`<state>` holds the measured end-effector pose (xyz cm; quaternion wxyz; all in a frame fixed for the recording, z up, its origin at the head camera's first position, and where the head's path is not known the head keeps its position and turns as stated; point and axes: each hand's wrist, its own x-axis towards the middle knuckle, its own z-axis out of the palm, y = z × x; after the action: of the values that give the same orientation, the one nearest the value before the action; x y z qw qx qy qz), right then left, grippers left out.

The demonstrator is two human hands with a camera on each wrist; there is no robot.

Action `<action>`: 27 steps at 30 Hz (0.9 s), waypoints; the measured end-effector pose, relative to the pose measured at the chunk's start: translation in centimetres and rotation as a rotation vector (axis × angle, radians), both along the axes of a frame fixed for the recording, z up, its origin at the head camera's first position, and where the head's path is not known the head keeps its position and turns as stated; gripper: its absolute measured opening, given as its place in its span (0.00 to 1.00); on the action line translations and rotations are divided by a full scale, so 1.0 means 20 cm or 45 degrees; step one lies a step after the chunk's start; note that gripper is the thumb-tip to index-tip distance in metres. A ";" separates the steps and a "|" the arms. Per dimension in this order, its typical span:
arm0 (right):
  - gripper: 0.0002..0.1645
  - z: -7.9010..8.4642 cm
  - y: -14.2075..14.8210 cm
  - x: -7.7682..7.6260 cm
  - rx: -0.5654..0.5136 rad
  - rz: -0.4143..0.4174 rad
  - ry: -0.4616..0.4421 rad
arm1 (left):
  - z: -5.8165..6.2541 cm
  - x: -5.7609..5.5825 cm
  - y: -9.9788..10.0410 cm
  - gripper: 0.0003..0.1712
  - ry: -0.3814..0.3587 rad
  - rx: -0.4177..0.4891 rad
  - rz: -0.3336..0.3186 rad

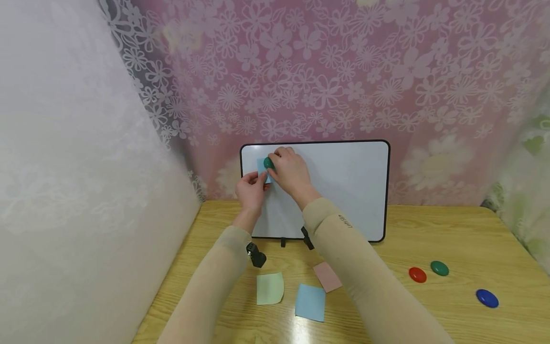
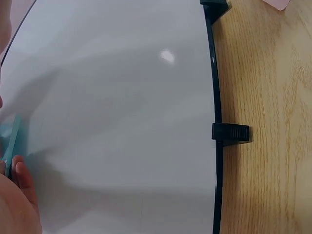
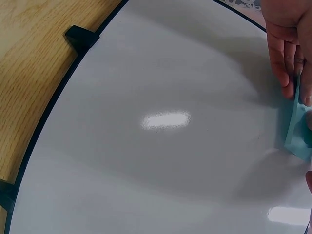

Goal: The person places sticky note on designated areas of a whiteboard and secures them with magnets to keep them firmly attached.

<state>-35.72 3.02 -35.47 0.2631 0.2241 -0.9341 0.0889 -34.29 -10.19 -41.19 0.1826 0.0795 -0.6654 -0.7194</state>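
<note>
While the fingers of your right hand [image 1: 293,172] grip a green magnet [image 1: 268,163] over the blue note [image 1: 260,166], those of your left hand [image 1: 250,192] pinch its lower end; both things are at the upper left of the whiteboard [image 1: 343,191], near the head view's middle.

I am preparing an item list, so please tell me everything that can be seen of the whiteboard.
The whiteboard is a wide rectangle with rounded corners, a thin black rim and a glossy white face showing reflections. Black feet show along its lower edge. It stands roughly upright on the wooden table. At its upper left, the left hand holds a blue note and the right hand pinches a green disc; whether these touch it is unclear.
</note>
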 end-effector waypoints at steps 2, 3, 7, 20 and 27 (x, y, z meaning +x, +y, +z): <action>0.25 0.00 0.00 0.00 0.006 -0.006 0.009 | 0.00 0.00 0.00 0.13 -0.002 -0.001 -0.003; 0.25 0.00 -0.01 0.00 0.009 -0.008 0.014 | 0.00 0.00 0.00 0.13 0.000 0.000 -0.003; 0.25 -0.01 -0.01 0.00 0.004 -0.014 0.032 | 0.00 0.00 0.00 0.13 0.008 0.003 -0.003; 0.23 -0.03 -0.04 -0.01 0.018 -0.029 0.012 | -0.01 -0.01 0.00 0.14 0.004 0.009 -0.010; 0.24 -0.04 -0.05 -0.01 0.006 -0.026 -0.001 | -0.01 -0.01 -0.01 0.14 0.001 0.038 -0.024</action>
<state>-35.95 2.12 -36.25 0.2632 0.2153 -0.9367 0.0841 -34.46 -10.38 -41.40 0.1749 0.0757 -0.6551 -0.7311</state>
